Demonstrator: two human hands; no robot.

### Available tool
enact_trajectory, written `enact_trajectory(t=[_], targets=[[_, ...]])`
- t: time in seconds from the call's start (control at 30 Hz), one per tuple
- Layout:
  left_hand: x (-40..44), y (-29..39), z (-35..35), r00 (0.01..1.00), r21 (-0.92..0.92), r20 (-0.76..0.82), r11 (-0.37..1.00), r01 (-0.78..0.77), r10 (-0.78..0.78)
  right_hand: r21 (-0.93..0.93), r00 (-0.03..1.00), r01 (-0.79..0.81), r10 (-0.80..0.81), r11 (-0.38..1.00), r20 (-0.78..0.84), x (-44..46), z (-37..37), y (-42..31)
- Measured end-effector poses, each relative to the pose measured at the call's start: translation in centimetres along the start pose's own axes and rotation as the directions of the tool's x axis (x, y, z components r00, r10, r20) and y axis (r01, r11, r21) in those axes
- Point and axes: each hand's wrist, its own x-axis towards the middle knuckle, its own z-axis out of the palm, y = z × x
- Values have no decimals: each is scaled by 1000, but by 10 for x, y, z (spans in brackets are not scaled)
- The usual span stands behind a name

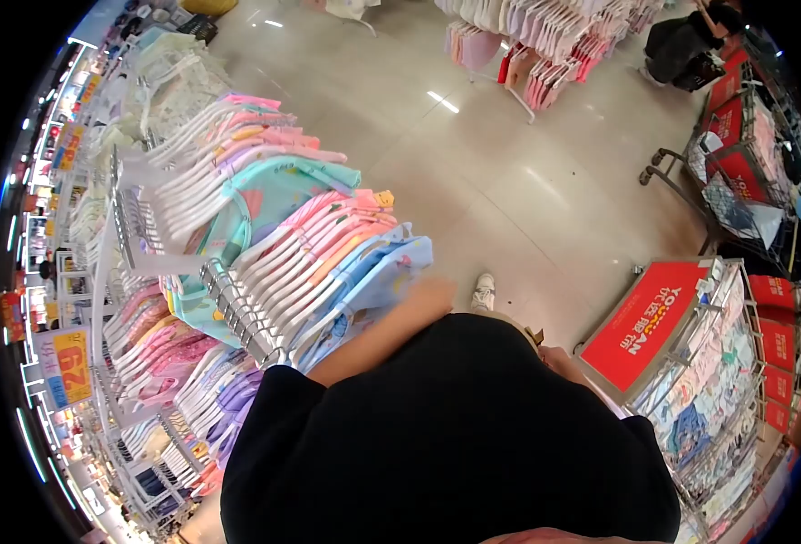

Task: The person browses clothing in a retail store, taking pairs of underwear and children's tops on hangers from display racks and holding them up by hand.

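My left hand [428,297] is smeared by motion in front of my black shirt, just beside the light blue garments [387,263] at the near end of a rack [237,313]. Its fingers cannot be made out. Pink and orange garments [328,231] hang on white hangers behind the blue ones, and a mint green garment [283,186] hangs farther along. My right hand [559,363] shows only in part at the right edge of my shirt, low by my body; its fingers and anything in them are hidden.
A bin with a red sign [647,325] stands close on my right, full of folded clothes. A shopping cart [690,186] is beyond it. More racks with pink garments [545,54] stand ahead, and a person in dark clothing [677,50] is at the upper right. Tiled floor [500,181] lies between.
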Motion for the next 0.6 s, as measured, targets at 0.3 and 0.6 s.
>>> enact_trajectory(t=[0.3, 0.6], targets=[[120, 43, -43, 983, -17, 41, 984, -177, 178, 127, 993, 13, 2, 992, -117, 69, -33, -168], [182, -147, 23, 877, -541, 118, 711, 450, -466, -424, 866, 276, -415, 862, -279, 109, -96, -206]])
